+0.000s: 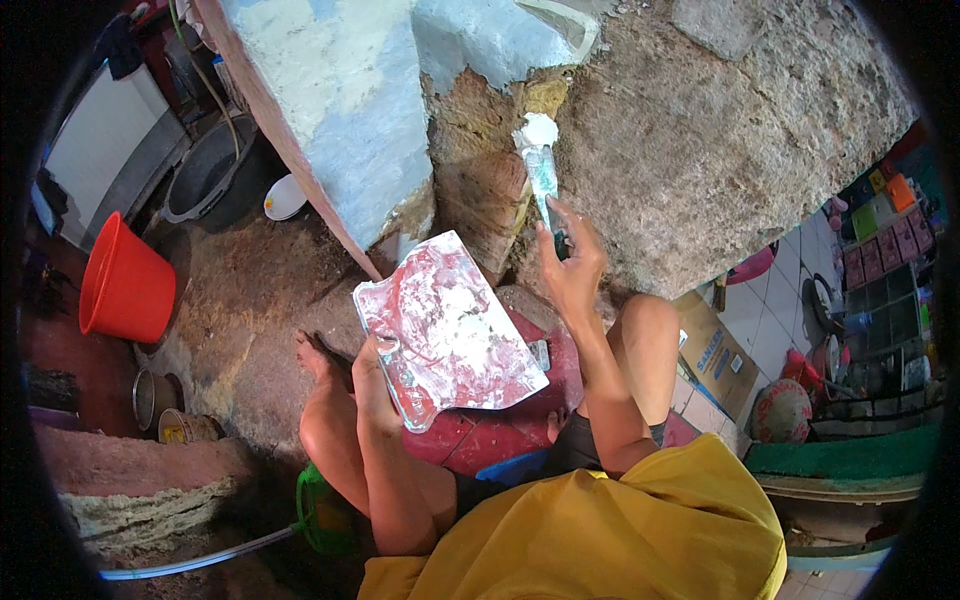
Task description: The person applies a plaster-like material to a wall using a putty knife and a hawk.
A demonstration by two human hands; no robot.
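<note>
My right hand (574,255) is closed round the dark handle of a putty knife (541,172). A lump of white putty (538,132) sits on the blade's end, close to the yellowish gap in the rock; whether it touches the rock I cannot tell. In my left hand (377,385) is a flat reddish board (415,290), gripped at its left edge and smeared with more white putty (465,325). Ahead, a pale blue painted wall (340,110) with a ragged lower edge meets the large rough rock (700,160).
At left stand a red bucket (125,280), a dark basin (205,175) and a white lid (285,198). A metal pot (155,398) is below them. A flattened cardboard box (718,345) lies by my right knee, with shelves of goods (885,245) beyond. A green basket (322,512) is near my left elbow.
</note>
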